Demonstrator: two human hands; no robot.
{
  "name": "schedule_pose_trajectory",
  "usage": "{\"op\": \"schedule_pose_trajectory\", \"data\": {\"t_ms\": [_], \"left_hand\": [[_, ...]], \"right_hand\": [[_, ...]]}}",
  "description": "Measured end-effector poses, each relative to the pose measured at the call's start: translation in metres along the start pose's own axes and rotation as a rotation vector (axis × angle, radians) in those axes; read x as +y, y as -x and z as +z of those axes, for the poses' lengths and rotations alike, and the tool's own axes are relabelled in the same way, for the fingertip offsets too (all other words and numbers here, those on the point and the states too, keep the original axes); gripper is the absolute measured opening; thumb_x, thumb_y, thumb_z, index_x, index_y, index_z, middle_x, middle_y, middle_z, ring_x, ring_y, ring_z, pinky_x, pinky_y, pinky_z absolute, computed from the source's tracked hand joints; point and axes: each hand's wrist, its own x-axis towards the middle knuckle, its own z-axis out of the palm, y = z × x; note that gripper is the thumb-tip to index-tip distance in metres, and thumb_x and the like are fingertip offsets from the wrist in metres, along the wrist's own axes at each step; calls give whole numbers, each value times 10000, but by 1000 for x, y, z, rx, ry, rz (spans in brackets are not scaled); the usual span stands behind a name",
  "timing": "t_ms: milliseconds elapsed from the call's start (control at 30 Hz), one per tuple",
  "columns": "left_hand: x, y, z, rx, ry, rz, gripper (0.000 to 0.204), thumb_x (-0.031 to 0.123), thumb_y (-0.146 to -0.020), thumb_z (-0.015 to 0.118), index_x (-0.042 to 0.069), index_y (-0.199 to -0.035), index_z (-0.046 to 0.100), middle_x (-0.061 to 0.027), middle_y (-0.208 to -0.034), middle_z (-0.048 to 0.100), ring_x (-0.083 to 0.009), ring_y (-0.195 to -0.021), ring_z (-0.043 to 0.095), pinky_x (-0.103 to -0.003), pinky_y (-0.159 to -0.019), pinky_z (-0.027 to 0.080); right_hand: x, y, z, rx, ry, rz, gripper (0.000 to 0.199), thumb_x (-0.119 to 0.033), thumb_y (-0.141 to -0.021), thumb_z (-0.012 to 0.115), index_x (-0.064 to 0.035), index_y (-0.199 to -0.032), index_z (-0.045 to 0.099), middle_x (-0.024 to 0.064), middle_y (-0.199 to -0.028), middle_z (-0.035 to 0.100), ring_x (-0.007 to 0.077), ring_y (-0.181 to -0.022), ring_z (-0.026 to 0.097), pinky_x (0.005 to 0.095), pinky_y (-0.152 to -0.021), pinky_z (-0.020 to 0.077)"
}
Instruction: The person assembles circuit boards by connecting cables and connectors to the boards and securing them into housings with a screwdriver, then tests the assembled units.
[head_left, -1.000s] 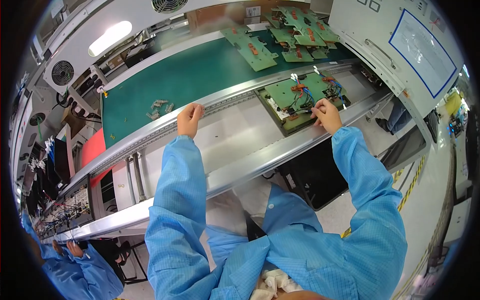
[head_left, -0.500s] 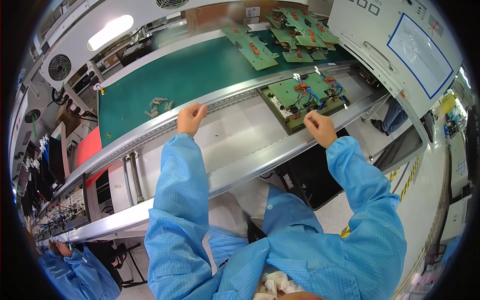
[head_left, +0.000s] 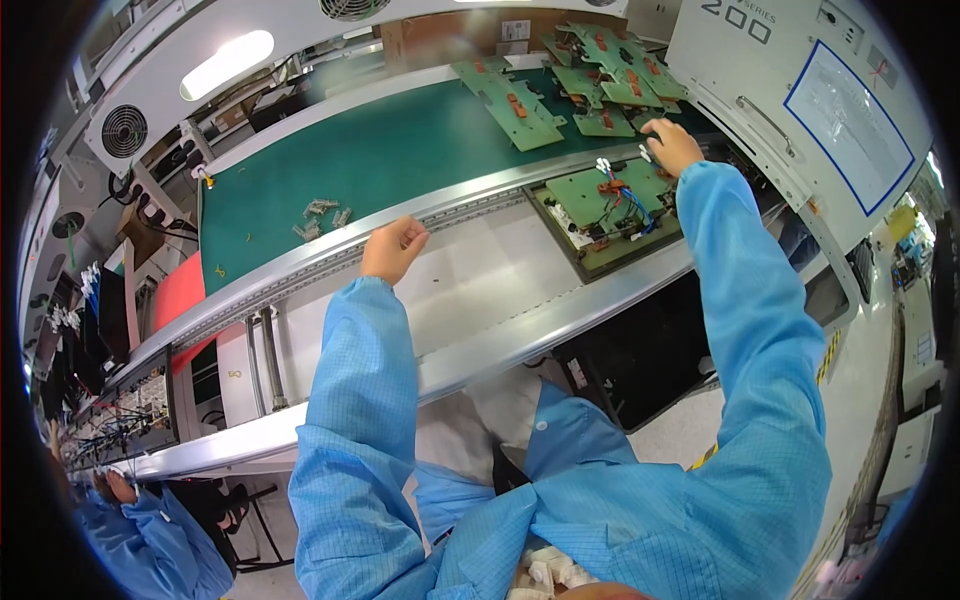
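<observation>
Board (head_left: 577, 203): right hand (head_left: 676, 148) now over far corner, near edge uncovered; fingers slightly parted. Left hand (head_left: 392, 251) curled, contents unclear.

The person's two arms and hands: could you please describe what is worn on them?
Both the left sleeve and the right sleeve are long, loose, light blue, finely checked cloth, gathered at the wrists. The left hand and right hand wear no gloves.
</observation>
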Motion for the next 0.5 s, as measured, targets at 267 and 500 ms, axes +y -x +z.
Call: {"op": "schedule_pose_trajectory", "data": {"t_ms": [267,500], "left_hand": [[-3,-4,-8,-48,-41,-27,138,158,-876,618,25,-893,647,-58,-721,663,-137,-658,614,-274,-635,483],[15,-6,-3,-95,-60,-18,136,133,-894,601,3,-910,640,-66,-731,658,-119,-702,640,-256,-639,485]], "right_hand": [[77,-7,77,-358,243,403,419,-279,-883,566,-147,-1277,511,158,-1100,636,331,-1021,597,415,-869,469],[88,-2,72,-382,160,334,419,-303,-882,567,-237,-1293,510,142,-1098,637,330,-1044,582,440,-888,464]]}}
